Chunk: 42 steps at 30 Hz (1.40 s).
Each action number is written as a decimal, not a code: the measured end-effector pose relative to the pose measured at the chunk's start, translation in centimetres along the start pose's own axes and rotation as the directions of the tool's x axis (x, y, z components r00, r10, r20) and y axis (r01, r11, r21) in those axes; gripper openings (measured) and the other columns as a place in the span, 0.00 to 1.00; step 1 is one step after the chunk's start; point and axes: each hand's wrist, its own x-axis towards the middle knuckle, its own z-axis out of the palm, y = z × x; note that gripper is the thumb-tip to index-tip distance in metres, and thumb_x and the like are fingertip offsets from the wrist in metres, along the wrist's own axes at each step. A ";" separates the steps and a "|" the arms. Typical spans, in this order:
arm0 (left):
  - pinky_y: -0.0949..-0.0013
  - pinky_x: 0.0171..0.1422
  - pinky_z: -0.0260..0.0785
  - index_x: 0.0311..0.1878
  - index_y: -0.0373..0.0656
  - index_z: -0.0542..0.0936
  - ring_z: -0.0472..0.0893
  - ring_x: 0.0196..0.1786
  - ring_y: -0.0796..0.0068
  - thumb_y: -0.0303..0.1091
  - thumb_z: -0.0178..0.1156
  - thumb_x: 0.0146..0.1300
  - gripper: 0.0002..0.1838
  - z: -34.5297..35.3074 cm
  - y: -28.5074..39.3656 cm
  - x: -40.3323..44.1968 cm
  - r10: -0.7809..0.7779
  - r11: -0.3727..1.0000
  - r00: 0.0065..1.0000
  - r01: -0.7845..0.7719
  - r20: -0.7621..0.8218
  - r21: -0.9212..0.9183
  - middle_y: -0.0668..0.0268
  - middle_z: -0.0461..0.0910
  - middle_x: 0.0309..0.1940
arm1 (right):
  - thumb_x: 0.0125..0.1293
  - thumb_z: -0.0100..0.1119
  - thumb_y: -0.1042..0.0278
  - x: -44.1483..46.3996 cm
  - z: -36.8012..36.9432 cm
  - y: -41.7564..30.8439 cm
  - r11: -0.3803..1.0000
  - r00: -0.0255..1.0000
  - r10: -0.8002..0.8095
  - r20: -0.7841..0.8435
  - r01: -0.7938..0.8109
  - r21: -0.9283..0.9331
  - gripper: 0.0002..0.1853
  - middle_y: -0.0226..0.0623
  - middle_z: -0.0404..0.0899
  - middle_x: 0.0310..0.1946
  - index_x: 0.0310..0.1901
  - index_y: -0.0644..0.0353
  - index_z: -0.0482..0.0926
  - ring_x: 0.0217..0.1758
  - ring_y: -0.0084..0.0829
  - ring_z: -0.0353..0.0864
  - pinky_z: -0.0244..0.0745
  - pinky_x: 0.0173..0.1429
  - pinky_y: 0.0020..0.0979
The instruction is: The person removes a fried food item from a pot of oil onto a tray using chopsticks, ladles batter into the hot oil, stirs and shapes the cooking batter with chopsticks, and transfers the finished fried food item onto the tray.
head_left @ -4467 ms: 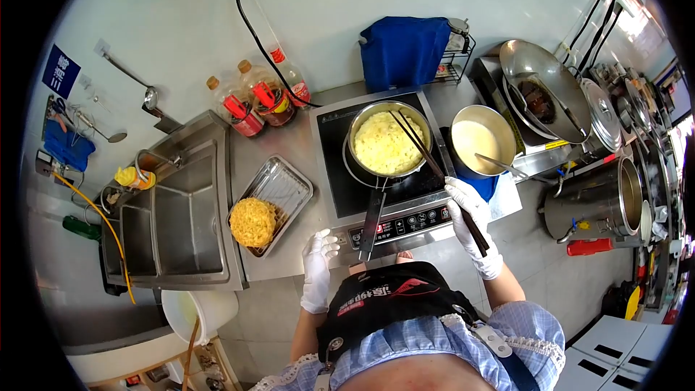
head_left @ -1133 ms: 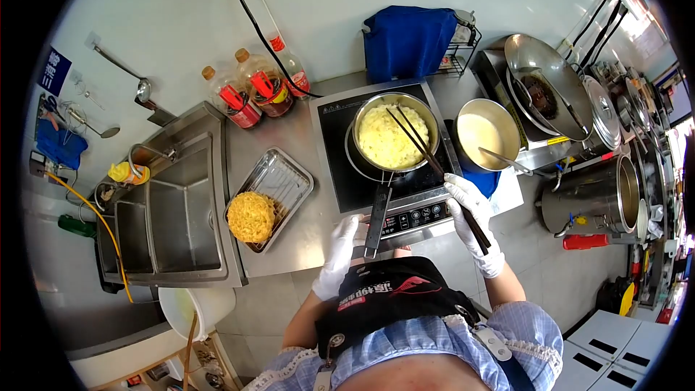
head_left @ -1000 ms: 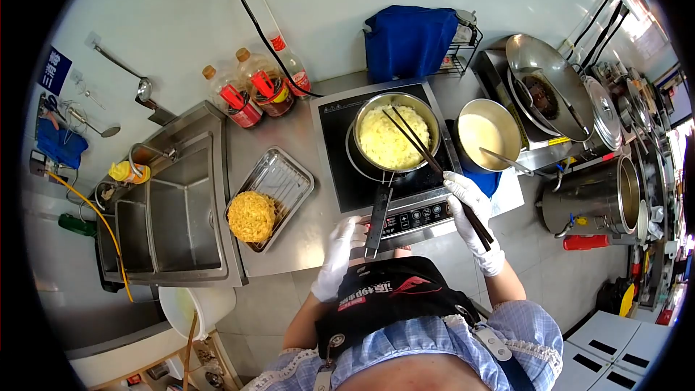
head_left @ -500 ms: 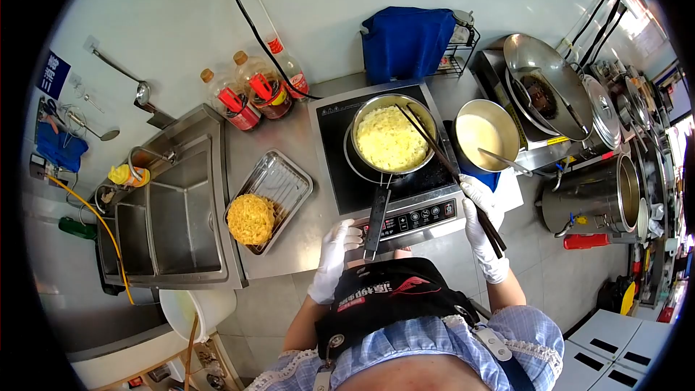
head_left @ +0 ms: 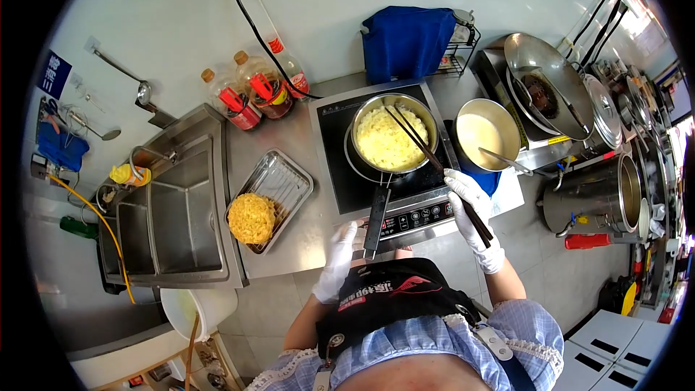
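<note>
My right hand [head_left: 469, 203], in a white glove, is closed around a pair of long dark chopsticks [head_left: 434, 161]. Their tips reach into a steel saucepan [head_left: 436, 135] filled with a pale yellow, foamy-looking mass [head_left: 391, 137]. The pan sits on a black induction cooker [head_left: 337, 166], its dark handle [head_left: 376, 217] pointing toward me. Just left of that handle is my left hand [head_left: 337, 264], also gloved, fingers stretched out and holding nothing. A round golden fried noodle cake [head_left: 252, 218] lies at the near end of a metal rack tray [head_left: 279, 174].
Right of the cooker stands a pot [head_left: 478, 112] of creamy liquid with a ladle in it. Sauce bottles [head_left: 271, 98] line the wall. A sink [head_left: 184, 224] is at the left, a wok [head_left: 572, 58] at the far right, and a white bucket [head_left: 221, 311] below left.
My right hand has shifted left, carrying the chopsticks; their tips have moved from the pan's right part toward its middle. My left hand has turned slightly beside the handle.
</note>
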 end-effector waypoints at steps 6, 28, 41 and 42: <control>0.75 0.39 0.73 0.49 0.38 0.76 0.79 0.34 0.77 0.44 0.46 0.70 0.18 1.5 0.7 -0.7 -0.008 0.999 1.000 0.007 0.023 0.048 0.65 0.80 0.35 | 0.53 0.60 0.79 0.5 -0.1 -0.1 1.000 0.998 0.016 0.063 -0.016 0.007 0.13 0.45 0.79 0.44 0.42 0.64 0.80 0.47 0.40 0.80 0.74 0.53 0.30; 0.79 0.31 0.71 0.45 0.40 0.77 0.77 0.27 0.82 0.45 0.45 0.70 0.18 2.9 1.4 0.4 0.010 0.997 0.996 -0.017 0.086 0.074 0.69 0.79 0.30 | 0.54 0.60 0.78 -0.8 0.5 0.3 0.997 0.997 -0.077 0.027 0.076 0.025 0.14 0.45 0.79 0.44 0.44 0.61 0.79 0.47 0.42 0.80 0.74 0.52 0.32; 0.78 0.33 0.69 0.48 0.40 0.73 0.75 0.29 0.82 0.44 0.49 0.69 0.16 4.1 2.1 0.4 -0.051 0.991 0.985 0.029 0.166 0.129 0.67 0.78 0.31 | 0.53 0.60 0.78 -2.1 0.6 0.3 1.000 0.999 -0.026 -0.025 0.025 -0.014 0.13 0.46 0.79 0.44 0.43 0.62 0.79 0.46 0.42 0.80 0.74 0.52 0.32; 0.79 0.32 0.70 0.48 0.40 0.73 0.76 0.29 0.82 0.43 0.48 0.69 0.16 4.0 1.9 0.5 -0.045 0.989 0.985 0.021 0.168 0.144 0.67 0.78 0.31 | 0.53 0.60 0.78 -2.1 0.7 0.3 0.999 0.999 -0.039 -0.019 0.038 -0.026 0.13 0.46 0.79 0.44 0.43 0.62 0.79 0.46 0.42 0.80 0.75 0.51 0.32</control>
